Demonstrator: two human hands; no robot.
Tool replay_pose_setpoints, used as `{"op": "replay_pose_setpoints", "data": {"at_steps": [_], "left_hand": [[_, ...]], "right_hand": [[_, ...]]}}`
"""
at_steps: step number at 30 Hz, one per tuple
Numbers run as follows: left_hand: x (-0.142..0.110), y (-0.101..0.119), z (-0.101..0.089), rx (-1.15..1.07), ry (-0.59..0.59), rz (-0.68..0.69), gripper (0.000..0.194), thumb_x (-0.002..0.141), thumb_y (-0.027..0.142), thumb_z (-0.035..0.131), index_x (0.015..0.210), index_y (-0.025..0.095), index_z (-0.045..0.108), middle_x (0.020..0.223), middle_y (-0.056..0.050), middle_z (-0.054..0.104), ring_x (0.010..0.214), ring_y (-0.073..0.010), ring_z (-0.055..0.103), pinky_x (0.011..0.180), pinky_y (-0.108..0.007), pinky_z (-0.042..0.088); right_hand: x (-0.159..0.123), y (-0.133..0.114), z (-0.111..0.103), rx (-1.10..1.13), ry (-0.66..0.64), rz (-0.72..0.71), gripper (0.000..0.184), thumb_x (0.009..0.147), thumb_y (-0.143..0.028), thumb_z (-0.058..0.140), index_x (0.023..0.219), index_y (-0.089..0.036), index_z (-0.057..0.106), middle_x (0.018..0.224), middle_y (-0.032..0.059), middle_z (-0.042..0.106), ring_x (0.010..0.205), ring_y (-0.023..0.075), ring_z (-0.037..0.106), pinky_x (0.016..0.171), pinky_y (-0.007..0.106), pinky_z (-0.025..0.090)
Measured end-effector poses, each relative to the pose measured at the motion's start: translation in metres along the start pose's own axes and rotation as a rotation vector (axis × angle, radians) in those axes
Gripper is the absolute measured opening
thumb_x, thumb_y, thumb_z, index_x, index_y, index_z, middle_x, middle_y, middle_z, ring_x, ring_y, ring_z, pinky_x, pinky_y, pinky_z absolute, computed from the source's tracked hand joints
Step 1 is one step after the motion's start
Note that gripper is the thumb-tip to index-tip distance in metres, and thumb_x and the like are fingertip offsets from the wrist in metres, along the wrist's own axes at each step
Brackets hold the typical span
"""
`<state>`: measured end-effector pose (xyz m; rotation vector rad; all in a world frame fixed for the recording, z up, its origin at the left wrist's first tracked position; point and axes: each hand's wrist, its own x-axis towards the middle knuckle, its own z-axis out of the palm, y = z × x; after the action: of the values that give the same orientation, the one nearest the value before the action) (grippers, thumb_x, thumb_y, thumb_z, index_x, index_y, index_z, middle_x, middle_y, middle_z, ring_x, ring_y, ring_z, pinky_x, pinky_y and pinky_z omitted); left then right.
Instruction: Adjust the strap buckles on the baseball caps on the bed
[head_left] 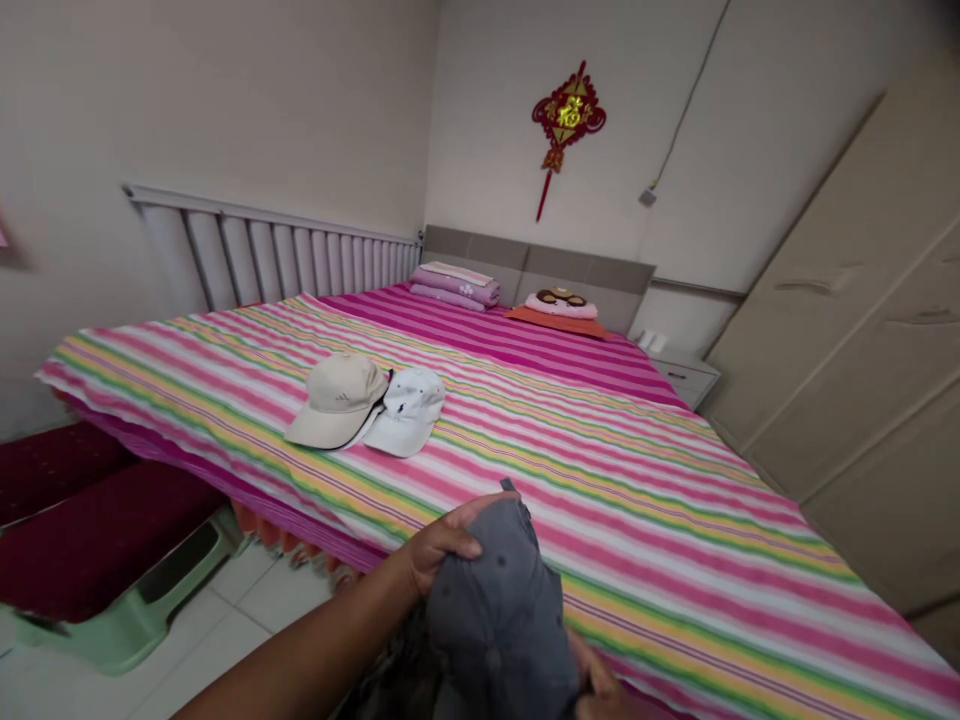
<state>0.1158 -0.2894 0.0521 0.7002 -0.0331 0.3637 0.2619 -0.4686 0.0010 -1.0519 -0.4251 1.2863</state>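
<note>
A dark grey baseball cap (pixel 499 600) is held between my two hands, low in front of me at the near edge of the bed. My left hand (pixel 450 540) grips its upper left side, with the thumb lying on the cloth and the fingers behind it. At the cap's lower right, my right hand (pixel 596 680) is closed on the edge and partly cut off by the frame. Farther off on the striped sheet (pixel 645 500) lie a beige cap (pixel 341 390) and a white cap (pixel 411 400), side by side and touching.
Folded purple bedding (pixel 457 287) and a pink folded item (pixel 559 304) on orange cloth rest by the headboard (pixel 570 275). A dark red padded bench (pixel 105 535) and a green stool (pixel 142 630) stand left. A nightstand (pixel 682 378) and wardrobe (pixel 847 330) stand right.
</note>
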Motion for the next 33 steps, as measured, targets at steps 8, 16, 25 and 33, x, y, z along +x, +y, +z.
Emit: {"op": "replay_pose_setpoints", "data": {"at_steps": [8, 16, 25, 33], "left_hand": [[-0.011, 0.0, 0.026, 0.09, -0.067, -0.102, 0.054, 0.06, 0.032, 0.07, 0.108, 0.01, 0.059, 0.102, -0.015, 0.062, 0.089, -0.0251, 0.06, 0.078, -0.032, 0.04], [-0.006, 0.001, 0.043, 0.247, 0.104, -0.133, 0.031, 0.057, 0.02, 0.074, 0.085, 0.011, 0.065, 0.07, -0.006, 0.065, 0.06, -0.0123, 0.058, 0.061, -0.023, 0.04], [-0.009, 0.009, 0.053, 0.269, 0.137, -0.171, 0.032, 0.049, 0.025, 0.077, 0.074, 0.009, 0.064, 0.06, -0.004, 0.064, 0.051, -0.0112, 0.057, 0.053, -0.021, 0.042], [-0.011, 0.009, 0.05, 0.326, 0.205, -0.147, 0.02, 0.053, 0.02, 0.073, 0.067, 0.01, 0.062, 0.055, 0.0, 0.059, 0.045, -0.0059, 0.05, 0.047, -0.017, 0.035]], "right_hand": [[0.013, -0.072, 0.064, 0.089, -0.246, -0.075, 0.023, 0.07, -0.037, 0.065, 0.073, -0.014, 0.062, 0.043, -0.0052, 0.046, 0.034, 0.0032, 0.031, 0.037, 0.014, 0.026], [0.009, -0.078, 0.079, -0.279, -0.167, -0.217, 0.03, 0.066, -0.039, 0.069, 0.066, -0.014, 0.054, 0.043, -0.0067, 0.042, 0.038, 0.0028, 0.023, 0.039, 0.016, 0.014], [0.003, -0.082, 0.084, -0.528, -0.15, -0.321, 0.029, 0.073, -0.043, 0.059, 0.068, -0.016, 0.053, 0.051, -0.0057, 0.04, 0.045, 0.0061, 0.029, 0.044, 0.019, 0.023], [-0.005, -0.081, 0.091, -1.064, -0.087, -0.748, 0.015, 0.084, -0.028, 0.047, 0.075, -0.019, 0.056, 0.066, 0.0002, 0.056, 0.06, 0.0128, 0.051, 0.056, 0.023, 0.039]]}}
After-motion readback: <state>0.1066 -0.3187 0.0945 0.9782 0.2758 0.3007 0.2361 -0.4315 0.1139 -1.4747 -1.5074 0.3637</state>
